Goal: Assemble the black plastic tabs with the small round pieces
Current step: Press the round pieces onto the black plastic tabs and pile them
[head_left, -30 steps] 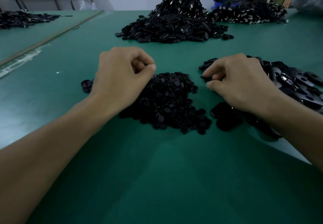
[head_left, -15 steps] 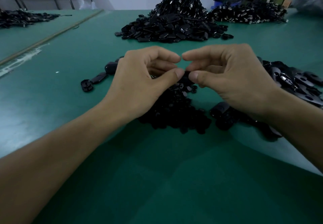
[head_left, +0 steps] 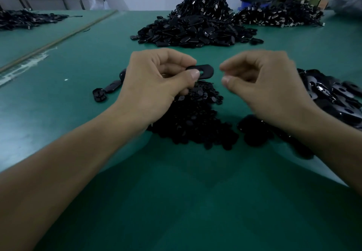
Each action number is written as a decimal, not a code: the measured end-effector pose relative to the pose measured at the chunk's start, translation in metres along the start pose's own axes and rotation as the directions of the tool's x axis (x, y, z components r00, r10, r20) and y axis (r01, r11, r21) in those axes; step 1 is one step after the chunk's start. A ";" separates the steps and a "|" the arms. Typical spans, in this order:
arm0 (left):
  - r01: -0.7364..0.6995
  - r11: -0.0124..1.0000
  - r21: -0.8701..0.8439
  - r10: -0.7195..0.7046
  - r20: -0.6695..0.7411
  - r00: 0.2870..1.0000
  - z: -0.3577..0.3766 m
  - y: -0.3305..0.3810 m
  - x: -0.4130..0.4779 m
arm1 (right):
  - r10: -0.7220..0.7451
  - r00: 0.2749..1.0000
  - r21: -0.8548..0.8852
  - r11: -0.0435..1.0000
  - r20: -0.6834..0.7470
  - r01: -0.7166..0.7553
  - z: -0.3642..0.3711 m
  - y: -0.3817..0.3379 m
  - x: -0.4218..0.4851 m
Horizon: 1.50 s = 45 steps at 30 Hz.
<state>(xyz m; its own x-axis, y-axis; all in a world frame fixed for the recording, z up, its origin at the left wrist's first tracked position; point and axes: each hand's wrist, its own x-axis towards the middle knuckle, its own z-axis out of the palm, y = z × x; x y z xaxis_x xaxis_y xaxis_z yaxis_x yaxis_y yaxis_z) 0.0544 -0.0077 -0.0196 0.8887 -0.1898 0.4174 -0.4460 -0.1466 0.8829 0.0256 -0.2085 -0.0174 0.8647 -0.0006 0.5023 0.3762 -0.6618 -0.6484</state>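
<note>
My left grip (head_left: 156,82) is closed in a pinch on one black tab (head_left: 204,71), thumb on top and forefinger behind its left end. The tab sticks out to the right at frame centre, flat and level, and my thumb tip half covers its oval slot. My right grip (head_left: 260,86) hangs just right of the tab without touching it. It is loosely curled, thumb and forefinger apart, with nothing between them that I can make out, and its edges are blurred.

Below both grips the pile of small round pieces (head_left: 195,125) lies on the green bench (head_left: 176,201), partly hidden by my left wrist. The pile of tabs (head_left: 333,97) sits at the right edge, cut off by the frame and by my right forearm. A few loose black parts (head_left: 109,89) lie left of my left grip.

At upper centre stands a tall black heap (head_left: 195,27), with a second heap (head_left: 278,17) to its right. Behind that is a blue tub (head_left: 246,0) whose contents I cannot see. Another heap (head_left: 25,18) lies at the upper left.
</note>
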 end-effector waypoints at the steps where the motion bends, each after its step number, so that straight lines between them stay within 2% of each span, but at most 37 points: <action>1: 0.008 1.000 -0.016 -0.008 -0.020 1.000 0.000 0.000 0.001 | -0.002 0.999 -0.115 0.993 0.043 0.007 0.000 0.003 0.000; 4: 0.021 0.999 -0.039 -0.022 -0.049 0.999 0.000 0.000 0.002 | 0.034 0.984 -0.264 0.964 0.172 0.013 0.002 0.006 -0.001; 7: 0.024 0.999 -0.038 -0.026 -0.052 0.998 0.001 -0.001 0.001 | 0.062 0.970 -0.347 0.937 0.234 0.024 0.004 0.006 -0.001; 20: 0.019 1.000 0.015 -0.018 -0.041 0.999 0.002 0.001 0.000 | 0.086 0.964 -0.418 0.908 0.253 0.029 0.007 0.004 0.003; 26: 0.011 0.999 0.032 -0.010 -0.037 0.999 0.002 0.000 -0.001 | 0.032 0.994 -0.221 0.975 0.109 -0.007 0.004 -0.004 0.000; 33: -0.011 0.997 0.077 0.015 -0.046 0.999 0.002 -0.002 -0.002 | 0.013 0.994 -0.100 0.995 0.104 -0.002 0.005 -0.009 -0.005; 37: -0.005 0.996 0.094 0.011 -0.067 0.998 0.001 -0.002 -0.003 | -0.057 0.995 -0.086 0.994 0.086 0.064 0.005 -0.012 -0.007; 45: -0.081 0.996 0.046 0.086 -0.103 0.991 0.005 0.000 -0.009 | -0.052 0.999 0.124 0.991 0.010 0.051 0.005 -0.007 -0.007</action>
<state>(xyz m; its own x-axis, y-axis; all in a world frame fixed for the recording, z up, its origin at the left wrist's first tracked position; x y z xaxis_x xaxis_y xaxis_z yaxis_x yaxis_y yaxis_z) 0.0456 -0.0105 -0.0247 0.8535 -0.1010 0.5113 -0.5211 -0.1749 0.8354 0.0182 -0.2006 -0.0192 0.8471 0.0417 0.5298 0.4581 -0.5627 -0.6881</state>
